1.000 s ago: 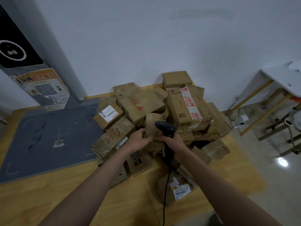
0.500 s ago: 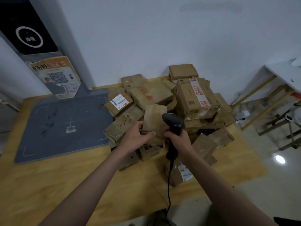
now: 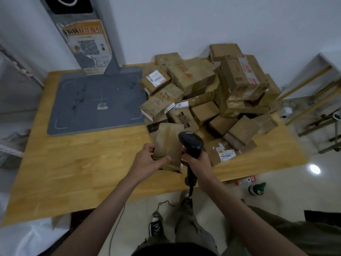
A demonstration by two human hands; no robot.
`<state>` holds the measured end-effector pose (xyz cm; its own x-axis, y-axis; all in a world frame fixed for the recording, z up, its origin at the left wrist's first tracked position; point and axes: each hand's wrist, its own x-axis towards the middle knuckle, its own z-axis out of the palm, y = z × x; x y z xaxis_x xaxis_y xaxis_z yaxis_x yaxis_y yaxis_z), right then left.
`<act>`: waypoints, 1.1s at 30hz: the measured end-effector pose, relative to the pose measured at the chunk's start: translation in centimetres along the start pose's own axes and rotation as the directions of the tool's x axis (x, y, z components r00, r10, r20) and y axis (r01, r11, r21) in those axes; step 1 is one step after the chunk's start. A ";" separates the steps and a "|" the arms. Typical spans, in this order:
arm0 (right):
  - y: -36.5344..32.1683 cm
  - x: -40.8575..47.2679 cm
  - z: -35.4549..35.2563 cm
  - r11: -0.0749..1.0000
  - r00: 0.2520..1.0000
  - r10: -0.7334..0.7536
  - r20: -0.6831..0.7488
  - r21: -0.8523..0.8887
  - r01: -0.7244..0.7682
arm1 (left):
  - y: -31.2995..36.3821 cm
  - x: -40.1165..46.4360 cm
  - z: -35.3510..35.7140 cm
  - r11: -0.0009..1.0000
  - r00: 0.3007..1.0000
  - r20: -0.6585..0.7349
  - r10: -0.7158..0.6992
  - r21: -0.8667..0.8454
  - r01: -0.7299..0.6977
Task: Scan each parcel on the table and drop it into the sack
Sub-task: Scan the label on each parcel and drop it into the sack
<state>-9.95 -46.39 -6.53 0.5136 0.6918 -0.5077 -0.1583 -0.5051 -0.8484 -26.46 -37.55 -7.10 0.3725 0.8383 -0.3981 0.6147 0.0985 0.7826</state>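
left hand (image 3: 147,161) grip holds parcel (image 3: 167,145) | plain brown, creased | right hand (image 3: 198,159) grips scanner (image 3: 191,143)

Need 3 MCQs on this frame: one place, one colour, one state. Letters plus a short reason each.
1. Where does the grey mat lie relative to the parcel pile?
A. to its left
B. on top of it
C. to its right

2. What colour is the scanner?
A. white
B. black
C. yellow

3. What is the left hand doing?
A. resting flat on the table
B. hanging idle
C. gripping a brown parcel

Key: 1 A, the mat covers the table's left part, the pile the right; 2 B, its head and handle in the right hand are black; 3 C, thumb and fingers clasp the parcel's sides.
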 end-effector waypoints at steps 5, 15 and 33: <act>2.7 -2.2 0.6 1.000 1.000 0.012 -0.008 -0.016 -0.012 | -2.2 -1.7 1.5 0.996 0.997 -0.079 0.011 0.088 -0.005; 5.8 -1.9 0.8 0.998 0.998 0.056 0.009 -0.036 -0.055 | -5.4 -2.6 4.8 0.997 0.995 0.053 -0.079 0.030 0.078; 5.5 0.3 1.2 0.977 0.966 0.212 0.151 -0.061 -0.205 | -9.8 0.0 0.9 0.976 0.974 0.103 -0.200 -0.062 0.207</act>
<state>-11.67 -48.35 -11.54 0.3350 0.6389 -0.6925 -0.2085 -0.6665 -0.7158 -31.85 -38.93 -15.18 0.3116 0.7421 -0.5935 0.6338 0.3030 0.7116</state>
